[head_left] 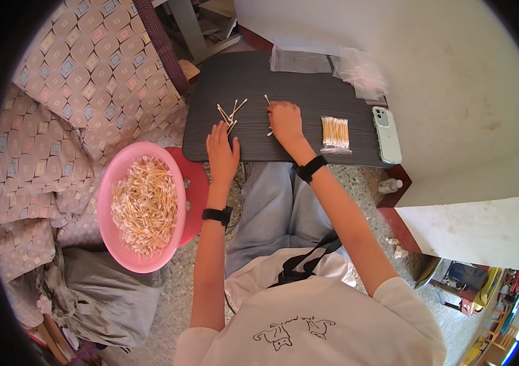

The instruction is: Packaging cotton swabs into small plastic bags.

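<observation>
Head view, table: we see a dark, wood-grained table (241,76) in front of us, and we place everything by it.
Left hand: our left hand (223,152) lies over the table's near left part, palm down, fingers stretched and thumb apart, fingertips just beside the loose swabs; we see nothing gripped in it.
Right hand: our right hand (285,124) is over the middle of the table, fingers closed on a cotton swab (266,98); one tip shows above the fingers and one below, and we cannot tell whether both belong to one swab.
Loose swabs: a few loose swabs (225,114) lie crossed on the table's left part.
Filled bag: a small clear bag of swabs (335,132) lies flat on the table's right part.
Empty bags: clear plastic bags (359,72) lie along the table's far right edge.
Phone: a pale phone (387,137) lies at the table's right end.
Basin: a pink basin (106,204), heaped with swabs, stands left of the table, overlapping a red stool (194,198) in our view.
Bottle: a small clear bottle (389,186) is beyond the table's near right corner.
</observation>
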Demonstrator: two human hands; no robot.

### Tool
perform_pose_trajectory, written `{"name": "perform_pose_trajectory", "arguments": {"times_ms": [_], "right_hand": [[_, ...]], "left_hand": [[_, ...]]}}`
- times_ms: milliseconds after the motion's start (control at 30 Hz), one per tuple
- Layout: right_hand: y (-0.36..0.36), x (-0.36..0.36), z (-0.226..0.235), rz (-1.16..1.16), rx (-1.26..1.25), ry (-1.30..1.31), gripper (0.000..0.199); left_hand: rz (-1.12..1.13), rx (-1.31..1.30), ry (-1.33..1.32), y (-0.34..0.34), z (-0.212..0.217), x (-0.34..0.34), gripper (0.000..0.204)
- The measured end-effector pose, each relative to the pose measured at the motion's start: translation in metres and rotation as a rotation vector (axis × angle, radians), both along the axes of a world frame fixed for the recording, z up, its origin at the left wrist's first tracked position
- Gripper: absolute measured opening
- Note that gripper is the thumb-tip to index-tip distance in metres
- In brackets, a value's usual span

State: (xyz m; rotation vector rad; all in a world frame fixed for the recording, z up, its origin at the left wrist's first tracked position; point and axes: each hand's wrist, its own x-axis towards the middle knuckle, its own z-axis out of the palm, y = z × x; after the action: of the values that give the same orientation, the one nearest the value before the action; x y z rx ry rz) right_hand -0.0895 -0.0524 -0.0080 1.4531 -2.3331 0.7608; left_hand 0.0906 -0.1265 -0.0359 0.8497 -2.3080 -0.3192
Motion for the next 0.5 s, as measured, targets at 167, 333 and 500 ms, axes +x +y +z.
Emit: {"name": "perform_pose_trajectory", "arguments": {"times_ms": [167,333,500], "right_hand": [[0.0,-0.008,0.014,0.031,0.061,-0.181,0.011],[0.007,-0.006,0.017,0.036,0.051,-0.218,0.014],[0.026,-0.01,0.018,0.025,0.093,-0.206,0.015]], "left_hand": [[0.005,0.021,-0.015,-0.001,-0.001,0.002,0.046],[0.007,0.007,-0.011,0.003,0.001,0.002,0.045],[-0.014,0.059,0.057,0.005,0.006,0.007,0.043]]}}
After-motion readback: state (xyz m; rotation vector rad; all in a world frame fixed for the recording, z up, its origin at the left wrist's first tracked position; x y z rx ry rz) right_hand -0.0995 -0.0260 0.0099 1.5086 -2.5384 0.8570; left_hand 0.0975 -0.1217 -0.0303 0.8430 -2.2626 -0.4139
